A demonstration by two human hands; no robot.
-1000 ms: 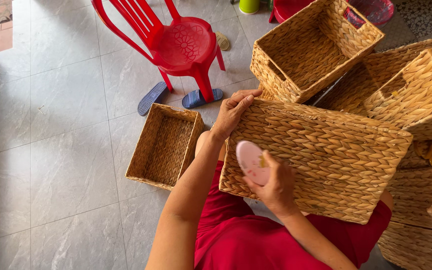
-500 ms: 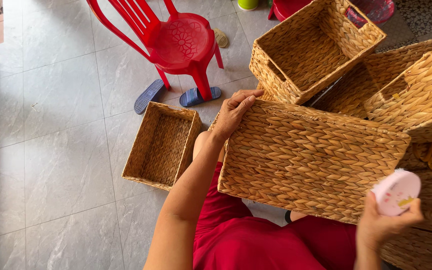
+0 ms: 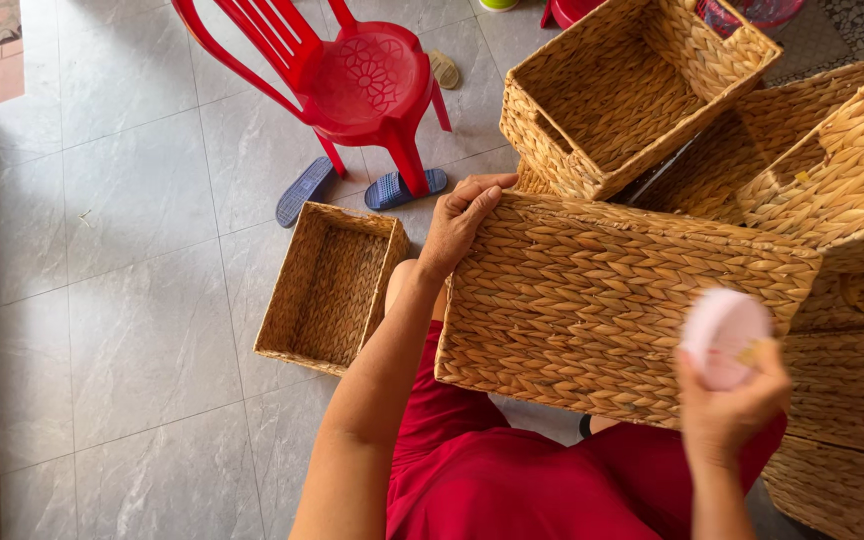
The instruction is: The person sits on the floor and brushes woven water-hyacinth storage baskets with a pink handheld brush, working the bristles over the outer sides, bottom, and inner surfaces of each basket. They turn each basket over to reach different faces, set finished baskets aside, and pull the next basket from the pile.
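Note:
A large woven straw basket [image 3: 592,300] rests tilted on my lap, its outer side facing up. My left hand [image 3: 462,215] grips its far left corner. My right hand [image 3: 727,410] is raised in front of the basket's right part and holds a small round pink object [image 3: 722,335], blurred by motion. I wear red clothes.
A smaller open woven basket [image 3: 327,285] lies on the tiled floor to my left. Several more woven baskets [image 3: 622,90] are stacked ahead and to the right. A red plastic chair [image 3: 352,75] stands ahead, with blue sandals [image 3: 302,190] under it.
My right hand with the pink object left the basket's front, swung out to the right, and has now come back a little toward the basket. My left hand stays on the corner.

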